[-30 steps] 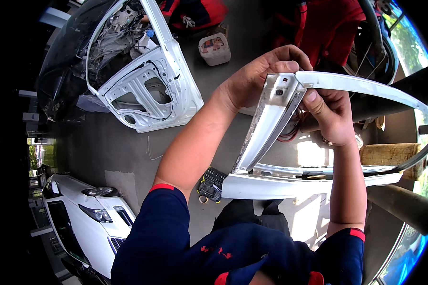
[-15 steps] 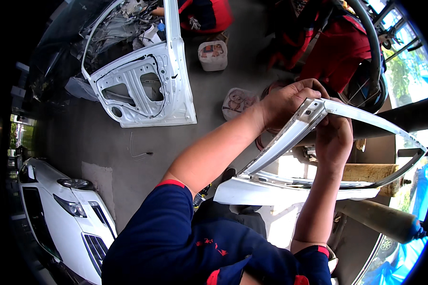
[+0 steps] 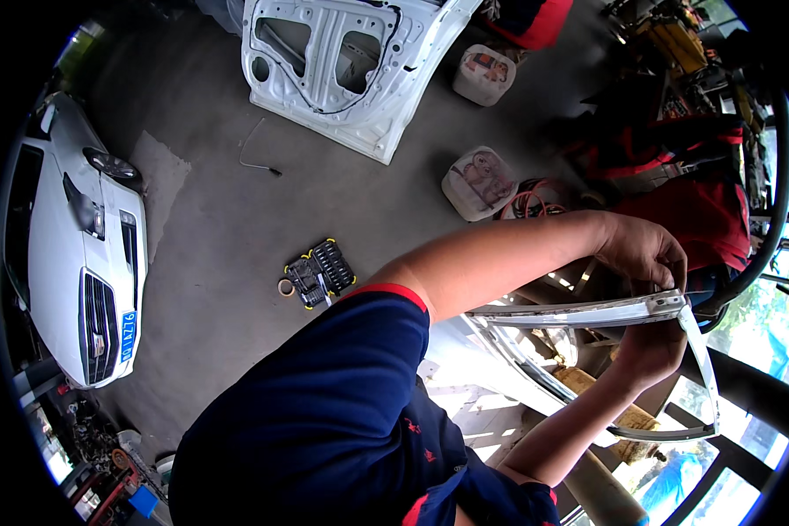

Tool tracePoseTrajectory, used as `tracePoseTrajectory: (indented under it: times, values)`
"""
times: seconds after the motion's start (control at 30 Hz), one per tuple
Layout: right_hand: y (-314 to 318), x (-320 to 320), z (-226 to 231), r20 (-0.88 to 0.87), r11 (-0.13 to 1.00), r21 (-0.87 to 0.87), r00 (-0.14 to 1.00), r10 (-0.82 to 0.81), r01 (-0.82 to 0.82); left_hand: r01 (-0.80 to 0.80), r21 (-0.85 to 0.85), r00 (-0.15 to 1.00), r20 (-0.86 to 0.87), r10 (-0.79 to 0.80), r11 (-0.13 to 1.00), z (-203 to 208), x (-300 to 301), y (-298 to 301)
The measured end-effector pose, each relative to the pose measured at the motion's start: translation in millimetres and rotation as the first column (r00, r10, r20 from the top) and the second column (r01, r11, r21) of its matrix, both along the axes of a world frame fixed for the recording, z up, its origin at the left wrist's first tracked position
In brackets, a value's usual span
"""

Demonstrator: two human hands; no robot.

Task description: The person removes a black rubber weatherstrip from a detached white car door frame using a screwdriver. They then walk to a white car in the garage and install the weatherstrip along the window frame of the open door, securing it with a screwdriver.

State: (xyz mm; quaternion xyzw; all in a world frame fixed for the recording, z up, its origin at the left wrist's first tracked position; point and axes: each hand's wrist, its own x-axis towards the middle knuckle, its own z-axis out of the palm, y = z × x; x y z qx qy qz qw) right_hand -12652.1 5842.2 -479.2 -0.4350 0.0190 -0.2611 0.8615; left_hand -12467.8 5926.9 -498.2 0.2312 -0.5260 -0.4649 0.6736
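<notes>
While I look down through the head view, my left hand (image 3: 647, 250) comes in over the top of a slim white frame (image 3: 587, 313) at the right of the picture, and my right hand (image 3: 653, 352) sits just under the same corner. The left has its fingers bent and bunched with the thumb, down at the corner's tip; I cannot tell whether they pinch the metal or only press on it. Of the right I see mostly the back and wrist, its fingertips lost behind the bar, so I cannot tell how it closes.

To work this joint well, I would brace it from below with the right, let the left use light fingertip pressure, and mind the narrow edges, which could cut or bend.

The frame's upper bar runs nearly level from the middle of the picture toward the right, white but greyish and stained along its top edge. From the corner a thin white arm curves down to a pointed end at lower right, where a dark strip heads back left. Left of centre, an open tool case (image 3: 318, 273) lies on the floor.
</notes>
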Motion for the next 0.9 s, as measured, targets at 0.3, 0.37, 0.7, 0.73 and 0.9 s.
tracePoseTrajectory:
  times: [0.3, 0.37, 0.7, 0.73, 0.9]
  values:
    - [30.2, 20.6, 6.6, -0.060, 0.938, 0.103, 0.943, -0.327, 0.331, 0.058, 0.028, 0.992, 0.110, -0.061, 0.998, -14.9, 19.3, -19.3]
    - [31.6, 22.1, 13.5, -0.123, 0.913, 0.104, 0.916, -0.381, 0.394, 0.063, 0.054, 0.993, 0.100, -0.068, 0.997, -14.7, 22.4, -19.8]
    - [32.7, 15.8, 0.8, -0.133, 0.910, 0.100, 0.912, -0.388, 0.402, 0.008, 0.271, 0.998, -0.062, 0.009, 0.963, 2.0, 2.4, 16.5]
    - [31.1, 13.0, -2.3, -0.110, 0.916, 0.099, 0.919, -0.379, 0.389, 0.015, 0.285, 0.999, -0.054, 0.000, 0.959, -0.5, 1.3, 14.0]
    - [35.1, 14.5, -4.5, -0.113, 0.887, 0.134, 0.896, -0.429, 0.442, 0.037, 0.271, 0.977, -0.213, 0.022, 0.962, -4.0, -3.9, 16.5]
